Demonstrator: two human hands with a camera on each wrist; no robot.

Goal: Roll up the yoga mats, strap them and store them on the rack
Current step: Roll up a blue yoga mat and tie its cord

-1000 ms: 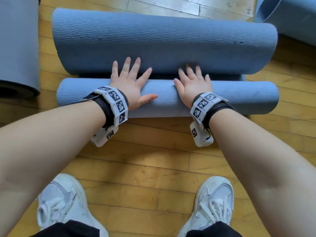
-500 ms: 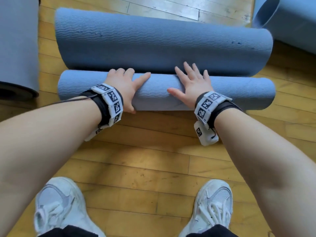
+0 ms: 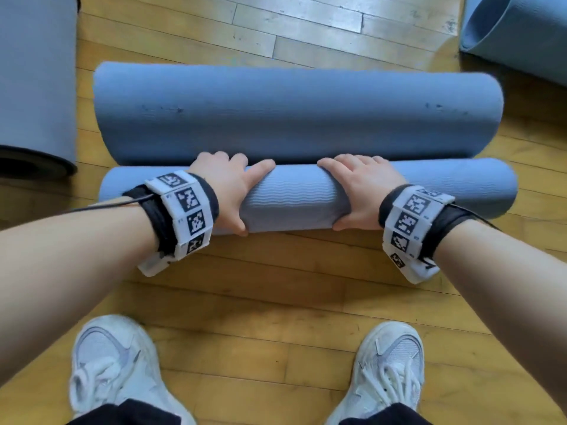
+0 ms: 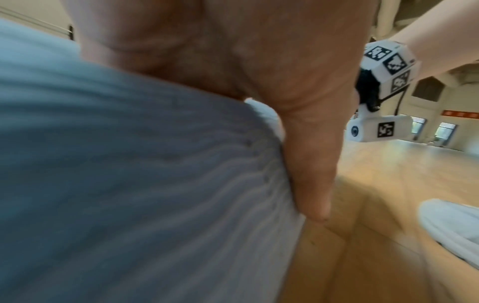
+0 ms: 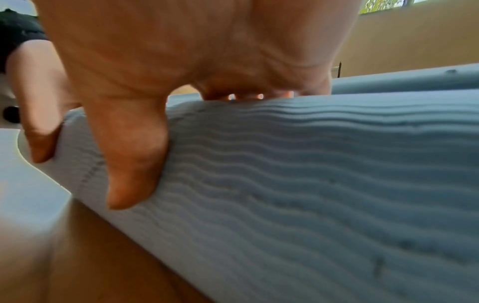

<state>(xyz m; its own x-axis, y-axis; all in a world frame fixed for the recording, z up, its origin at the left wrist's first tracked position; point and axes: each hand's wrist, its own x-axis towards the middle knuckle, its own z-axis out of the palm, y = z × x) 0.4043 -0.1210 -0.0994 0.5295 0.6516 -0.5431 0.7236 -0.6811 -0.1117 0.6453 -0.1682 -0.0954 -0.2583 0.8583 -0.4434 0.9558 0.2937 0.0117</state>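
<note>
Both hands clasp the small rolled blue yoga mat [image 3: 294, 199] on the wooden floor [image 3: 276, 286]: the left hand [image 3: 228, 191] and right hand [image 3: 360, 190] curl over its top, thumbs on the near side. Just beyond their fingers, touching it, lies a larger mat roll [image 3: 294, 115].
</note>
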